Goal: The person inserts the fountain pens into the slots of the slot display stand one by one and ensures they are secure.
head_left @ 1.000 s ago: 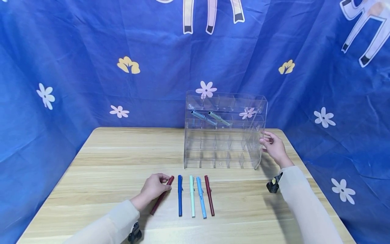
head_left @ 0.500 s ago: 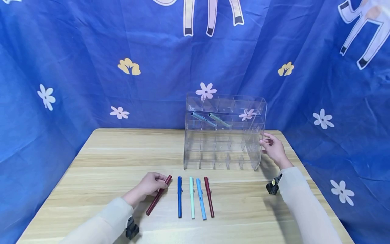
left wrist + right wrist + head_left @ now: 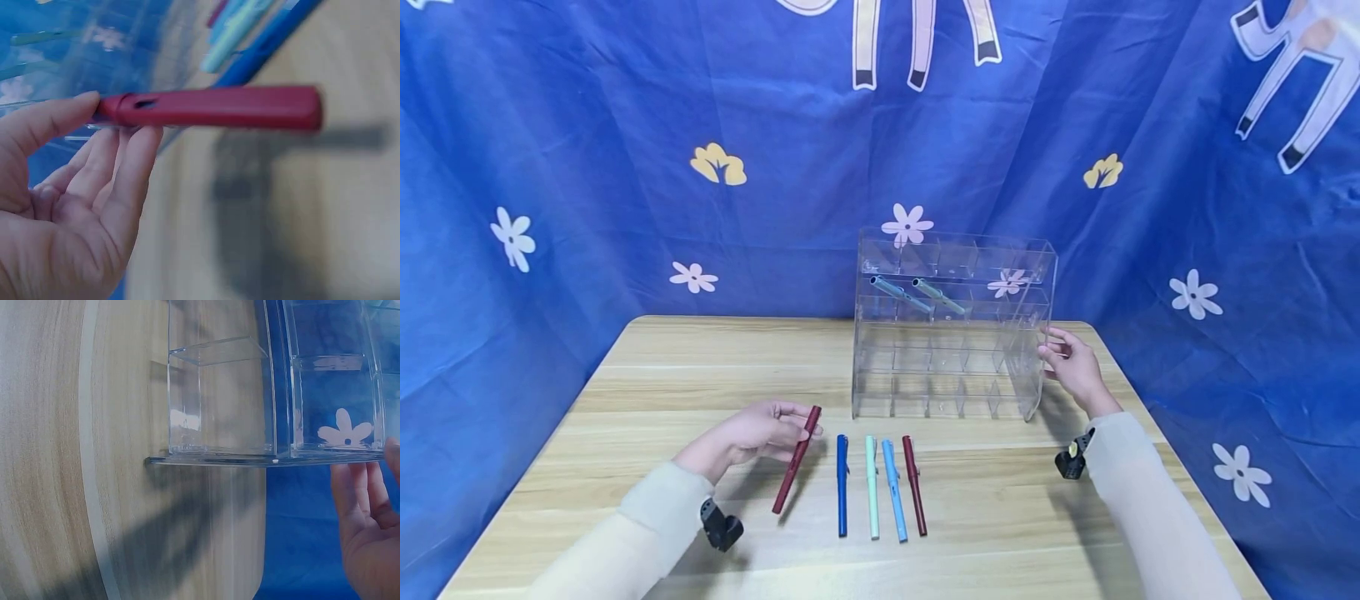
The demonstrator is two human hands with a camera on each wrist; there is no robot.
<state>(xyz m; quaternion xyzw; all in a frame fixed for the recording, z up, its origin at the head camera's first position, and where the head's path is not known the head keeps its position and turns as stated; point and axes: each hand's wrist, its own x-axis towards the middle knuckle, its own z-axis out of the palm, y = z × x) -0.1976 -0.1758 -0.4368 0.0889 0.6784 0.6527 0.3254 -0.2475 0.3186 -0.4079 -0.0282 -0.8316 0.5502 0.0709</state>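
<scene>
My left hand (image 3: 760,432) pinches a dark red pen (image 3: 795,467) between thumb and fingers, above the tabletop. Seen from the left wrist, this pen (image 3: 219,107) points its free end away from the palm, and its other end is hidden by the thumb. My right hand (image 3: 1075,367) holds the right side panel of a clear acrylic pen rack (image 3: 910,406), thumb at the panel's edge and fingers on its outer side. A bluish pen (image 3: 898,292) and a greenish pen (image 3: 938,296) lie slanted in the rack's upper part.
On the wooden table (image 3: 647,400), in front of the rack, lie a dark blue pen (image 3: 842,487), a mint pen (image 3: 872,487), a light blue pen (image 3: 895,492) and another dark red pen (image 3: 914,487). A blue patterned curtain (image 3: 790,208) surrounds the table's back and sides.
The left hand has raised the dark red pen off the table, after drawing it slightly leftward. My right hand stays at the rack, and the other pens lie as before.
</scene>
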